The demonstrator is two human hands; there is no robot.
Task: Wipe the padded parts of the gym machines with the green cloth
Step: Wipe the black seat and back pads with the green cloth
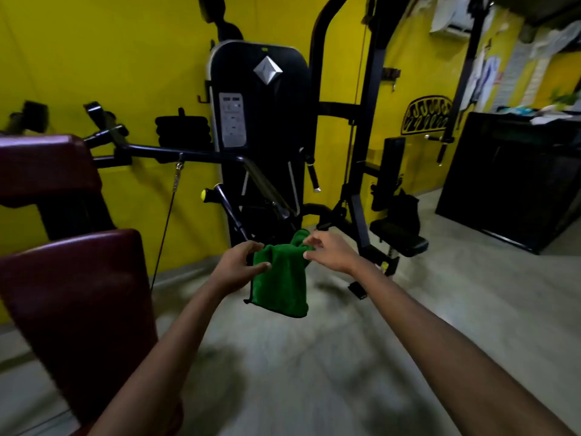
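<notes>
The green cloth [281, 283] hangs folded in the air between my two hands, in front of the black weight machine [261, 121]. My left hand [239, 267] grips its left upper edge with thumb and fingers. My right hand [327, 251] pinches its right upper corner. A dark red padded seat [78, 309] stands at the near left, with a dark red padded backrest [44, 171] above it. A black padded seat [399, 237] and a black upright pad [391, 168] belong to the machine on the right.
A yellow wall runs behind the machines. A steel cable [166, 225] hangs from the black bar [188, 152] beside the red pads. A black cabinet [515, 177] stands at the right. Grey floor [314, 372] lies under my arms.
</notes>
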